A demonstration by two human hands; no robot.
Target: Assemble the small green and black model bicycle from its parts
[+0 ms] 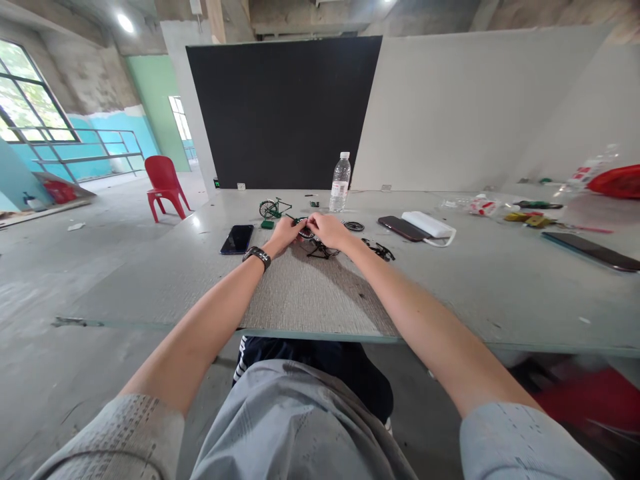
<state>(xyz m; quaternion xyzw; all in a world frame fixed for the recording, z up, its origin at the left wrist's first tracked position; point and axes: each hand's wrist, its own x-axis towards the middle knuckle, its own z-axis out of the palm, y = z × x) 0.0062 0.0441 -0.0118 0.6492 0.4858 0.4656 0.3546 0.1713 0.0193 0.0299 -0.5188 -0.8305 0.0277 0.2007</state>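
Both of my hands meet over the middle of the table (310, 300). My left hand (286, 235) is closed, pinching the near side of a small model bicycle wheel (307, 233) with a bit of green frame by it. My right hand (327, 231) is closed on the same wheel from the other side; fingers hide much of it. Just below lie thin black model parts (320, 252). Beyond my left hand stands a green model bicycle (273, 209), with a small green block (267, 225) nearer. To the right are a loose wheel (355, 227) and black parts (380, 250).
A phone (237, 239) lies left of my hands. A water bottle (340, 187) stands behind them. On the right are another phone (404, 229), a white power bank (427, 225) and a dark phone (593, 251). A black panel (285, 113) rises behind the table.
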